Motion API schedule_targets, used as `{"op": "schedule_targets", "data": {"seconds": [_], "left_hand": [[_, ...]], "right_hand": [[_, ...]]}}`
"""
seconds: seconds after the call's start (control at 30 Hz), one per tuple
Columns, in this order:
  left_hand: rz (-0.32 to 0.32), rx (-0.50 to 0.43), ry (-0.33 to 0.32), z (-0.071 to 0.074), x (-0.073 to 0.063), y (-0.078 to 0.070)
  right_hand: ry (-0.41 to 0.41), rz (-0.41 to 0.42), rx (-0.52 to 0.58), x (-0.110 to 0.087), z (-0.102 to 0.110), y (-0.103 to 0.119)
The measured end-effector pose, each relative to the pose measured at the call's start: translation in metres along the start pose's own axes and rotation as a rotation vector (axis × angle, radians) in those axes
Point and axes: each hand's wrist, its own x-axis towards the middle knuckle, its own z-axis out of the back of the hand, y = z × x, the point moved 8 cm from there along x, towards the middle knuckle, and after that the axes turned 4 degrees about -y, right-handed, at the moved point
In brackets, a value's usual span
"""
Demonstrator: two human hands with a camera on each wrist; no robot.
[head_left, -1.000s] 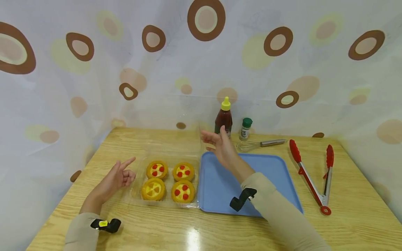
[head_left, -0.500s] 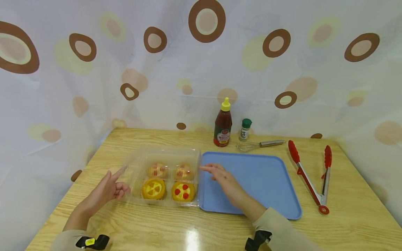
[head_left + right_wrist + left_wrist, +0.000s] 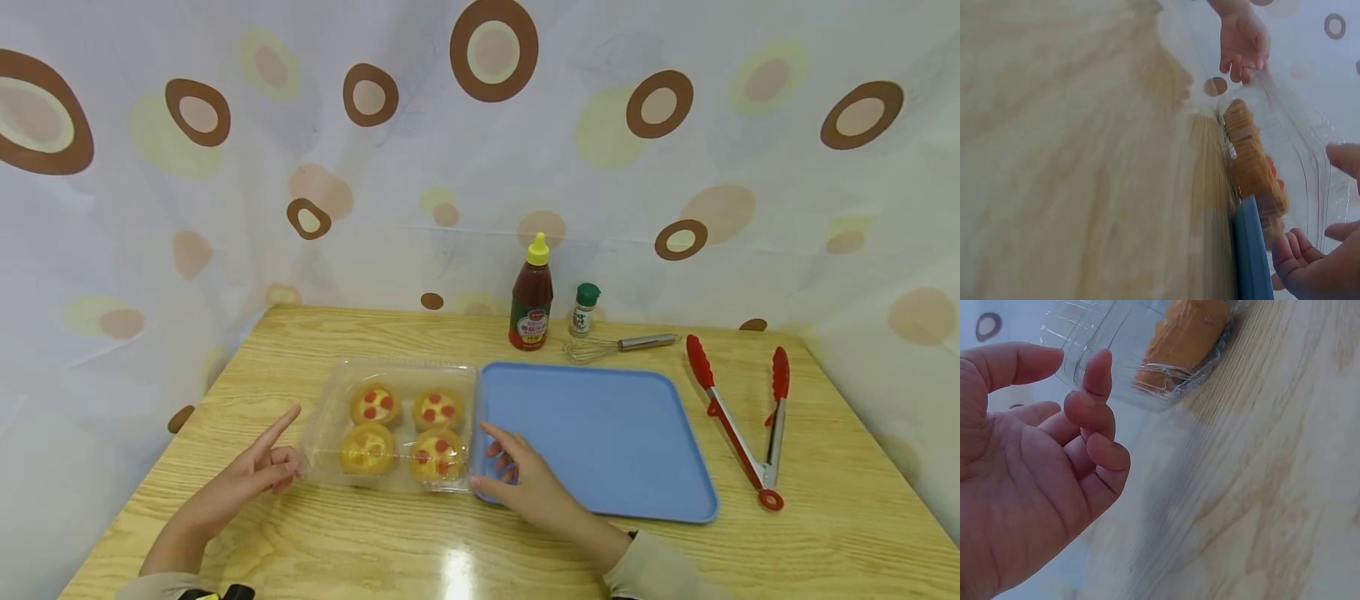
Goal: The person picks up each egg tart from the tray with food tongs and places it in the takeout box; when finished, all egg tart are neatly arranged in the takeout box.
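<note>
A hinged clear plastic box [image 3: 408, 372] holds several small tarts [image 3: 377, 406] with red and yellow tops. Its lid lies over them. By the box's left front corner is my left hand [image 3: 242, 482], index finger pointing out and the other fingers bent loosely; the left wrist view shows nothing in the palm [image 3: 1029, 462]. My right hand [image 3: 531, 490] is at the box's right front corner, thumb and fingers apart and slightly bent, above the edge of a blue tray [image 3: 600, 433]. In the right wrist view, I cannot tell whether its fingertips [image 3: 1285, 253] touch the plastic.
Behind the tray stand a sauce bottle [image 3: 531, 304] with a yellow cap and a green-capped spice jar [image 3: 583, 310]. A whisk [image 3: 637, 342] lies in front of them. Red-tipped tongs [image 3: 746, 433] lie spread to the right. A patterned curtain [image 3: 480, 167] hangs behind the wooden table [image 3: 360, 550].
The box's lid has swung forward and down over the tarts. My right hand has come down from near the sauce bottle to the box's right front corner; my left hand has shifted slightly towards me.
</note>
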Motion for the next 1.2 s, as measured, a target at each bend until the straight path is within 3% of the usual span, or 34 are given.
{"op": "schedule_targets", "data": {"seconds": [0.17, 0.37, 0.7, 0.87, 1.1, 1.2], "left_hand": [[-0.025, -0.013, -0.001, -0.004, 0.004, -0.001], [-0.042, 0.028, -0.096, 0.003, 0.020, 0.000], [-0.026, -0.056, -0.150, 0.011, 0.047, 0.009], [-0.055, -0.109, -0.147, 0.012, 0.048, 0.008], [-0.168, -0.137, -0.089, 0.008, 0.046, 0.000], [-0.187, -0.137, -0.071, 0.006, 0.046, -0.001]], "right_hand": [[0.011, -0.064, 0.089, -0.001, -0.007, 0.003], [-0.003, -0.110, 0.250, 0.012, -0.011, 0.000], [-0.060, -0.240, 0.528, 0.037, -0.008, -0.013], [-0.082, -0.254, 0.581, 0.038, -0.010, -0.013], [-0.124, -0.260, 0.612, 0.038, -0.011, -0.013], [-0.135, -0.262, 0.606, 0.036, -0.012, -0.014]]}}
